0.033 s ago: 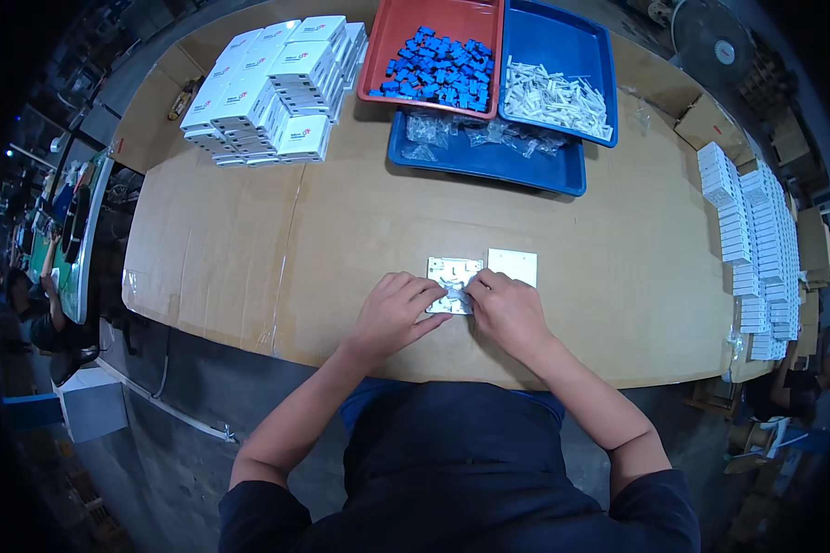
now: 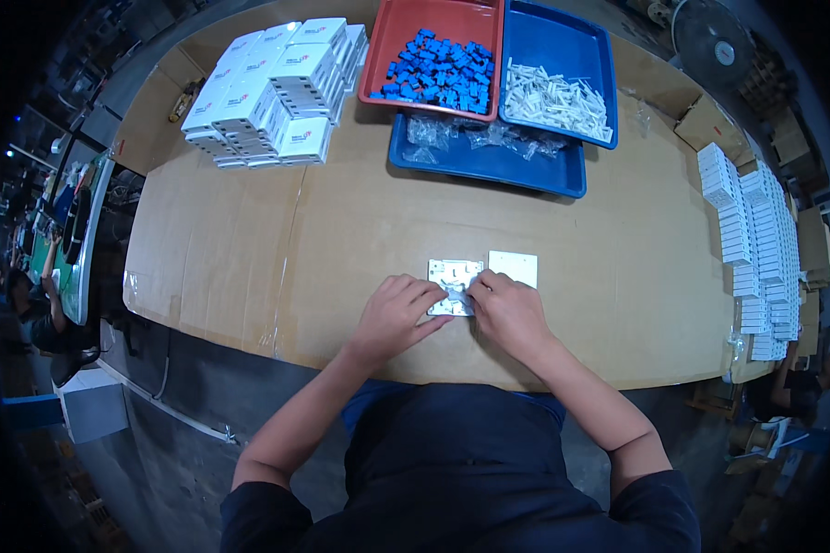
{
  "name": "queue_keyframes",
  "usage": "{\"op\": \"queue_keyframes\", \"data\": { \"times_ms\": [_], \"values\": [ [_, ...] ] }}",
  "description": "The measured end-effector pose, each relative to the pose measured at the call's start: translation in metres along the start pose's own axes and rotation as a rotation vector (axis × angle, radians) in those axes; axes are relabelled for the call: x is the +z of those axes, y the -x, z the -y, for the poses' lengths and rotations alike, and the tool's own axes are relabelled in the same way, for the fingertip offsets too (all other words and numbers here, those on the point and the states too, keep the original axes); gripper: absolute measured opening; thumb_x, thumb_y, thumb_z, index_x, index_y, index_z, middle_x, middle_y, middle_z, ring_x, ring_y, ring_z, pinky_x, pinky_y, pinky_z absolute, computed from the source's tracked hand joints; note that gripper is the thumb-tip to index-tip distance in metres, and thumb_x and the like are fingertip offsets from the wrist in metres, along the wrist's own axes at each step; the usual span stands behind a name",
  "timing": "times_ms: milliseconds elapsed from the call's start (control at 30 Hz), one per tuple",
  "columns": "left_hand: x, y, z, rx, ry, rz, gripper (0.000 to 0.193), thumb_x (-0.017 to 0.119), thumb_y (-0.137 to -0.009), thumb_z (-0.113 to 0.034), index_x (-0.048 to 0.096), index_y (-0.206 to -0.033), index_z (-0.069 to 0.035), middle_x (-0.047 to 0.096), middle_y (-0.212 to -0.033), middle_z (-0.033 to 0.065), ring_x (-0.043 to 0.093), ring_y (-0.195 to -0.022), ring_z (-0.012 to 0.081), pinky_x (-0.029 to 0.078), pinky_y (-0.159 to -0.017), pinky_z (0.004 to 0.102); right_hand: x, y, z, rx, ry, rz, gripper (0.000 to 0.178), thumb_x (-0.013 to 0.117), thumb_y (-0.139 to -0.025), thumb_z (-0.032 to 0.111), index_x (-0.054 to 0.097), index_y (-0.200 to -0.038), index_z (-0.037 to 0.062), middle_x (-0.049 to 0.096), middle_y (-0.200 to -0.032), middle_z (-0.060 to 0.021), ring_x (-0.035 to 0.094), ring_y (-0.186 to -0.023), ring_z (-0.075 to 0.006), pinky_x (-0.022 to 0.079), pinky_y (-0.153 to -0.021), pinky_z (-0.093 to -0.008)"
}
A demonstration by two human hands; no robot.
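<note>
A white square plastic housing (image 2: pixel 455 271), with small raised parts inside, lies on the cardboard-covered table before me. My left hand (image 2: pixel 397 311) grips its left side, the thumb at the near edge and the fingertips over the inside. My right hand (image 2: pixel 510 315) has its fingers pinched together at the housing's right side. Between the fingertips a small translucent piece (image 2: pixel 456 296) shows inside the housing; the fingers cover part of it. Just behind my right hand lies a flat white square plate (image 2: pixel 515 265), touched by or very near the knuckles.
At the back stand a red tray (image 2: pixel 378 55) of blue parts, a blue tray (image 2: pixel 563 23) of white strips, and a lower blue tray (image 2: pixel 489 173) with clear plastic bags. White boxes (image 2: pixel 249 97) are stacked at the back left; more white stacks (image 2: pixel 745 249) line the right edge.
</note>
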State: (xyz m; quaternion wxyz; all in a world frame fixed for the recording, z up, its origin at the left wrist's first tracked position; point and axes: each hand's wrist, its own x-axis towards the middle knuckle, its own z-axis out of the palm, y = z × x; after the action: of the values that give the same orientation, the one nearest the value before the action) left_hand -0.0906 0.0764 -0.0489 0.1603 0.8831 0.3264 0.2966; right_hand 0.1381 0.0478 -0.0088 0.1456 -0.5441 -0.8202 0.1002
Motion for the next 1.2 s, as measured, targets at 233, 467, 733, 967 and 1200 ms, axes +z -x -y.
{"op": "queue_keyframes", "data": {
  "times_ms": [233,467,733,967,1200],
  "values": [
    [0.004,-0.001,-0.012,-0.1,0.046,-0.072,0.033,0.083,-0.083,-0.028,0.073,-0.107,-0.008,0.065,-0.122,0.0077,0.061,-0.112,0.0271,0.047,-0.094,0.0418,-0.008,-0.008,-0.009,-0.012,0.022,0.002,0.01,0.069,-0.085,0.012,0.071,-0.089,0.0029,0.066,-0.09,-0.0114,0.069,-0.083,-0.0295,0.057,-0.07,-0.0443],
    [-0.008,-0.003,-0.016,-0.236,-0.033,-0.085,0.087,0.089,-0.073,-0.046,0.054,-0.143,-0.008,0.054,-0.138,0.016,0.052,-0.13,0.0354,0.039,-0.11,0.0526,-0.061,-0.113,-0.043,0.079,-0.224,-0.224,0.018,0.065,-0.093,0.013,0.077,-0.105,0.0075,0.075,-0.1,-0.015,0.072,-0.09,-0.0368,0.056,-0.078,-0.0483],
    [-0.006,-0.002,-0.011,-0.279,-0.007,-0.025,0.089,0.086,-0.076,-0.049,0.05,-0.146,-0.008,0.054,-0.138,0.0135,0.05,-0.136,0.0308,0.032,-0.119,0.0555,-0.08,-0.326,-0.128,-0.127,0.087,-0.446,0.03,0.06,-0.096,0.01,0.068,-0.126,0.0094,0.07,-0.11,-0.0176,0.069,-0.102,-0.0384,0.055,-0.084,-0.05],
    [-0.008,0.001,-0.008,-0.302,0.023,-0.033,0.085,0.085,-0.077,-0.051,0.053,-0.143,-0.008,0.057,-0.14,0.0105,0.05,-0.138,0.0299,0.033,-0.119,0.0537,-0.061,-0.422,-0.149,-0.183,0.279,-0.188,0.04,0.057,-0.092,0.003,0.068,-0.129,0.0131,0.065,-0.116,-0.0172,0.064,-0.118,-0.0374,0.054,-0.099,-0.0481],
    [-0.008,-0.005,-0.007,-0.303,0.039,-0.031,0.084,0.084,-0.078,-0.052,0.054,-0.142,-0.008,0.058,-0.139,0.0096,0.05,-0.137,0.0289,0.032,-0.119,0.0524,-0.061,-0.43,-0.174,-0.213,0.278,-0.215,0.024,0.064,-0.091,0.007,0.071,-0.114,0.0087,0.064,-0.111,-0.0158,0.064,-0.112,-0.0367,0.053,-0.096,-0.0489]
  ]
}}
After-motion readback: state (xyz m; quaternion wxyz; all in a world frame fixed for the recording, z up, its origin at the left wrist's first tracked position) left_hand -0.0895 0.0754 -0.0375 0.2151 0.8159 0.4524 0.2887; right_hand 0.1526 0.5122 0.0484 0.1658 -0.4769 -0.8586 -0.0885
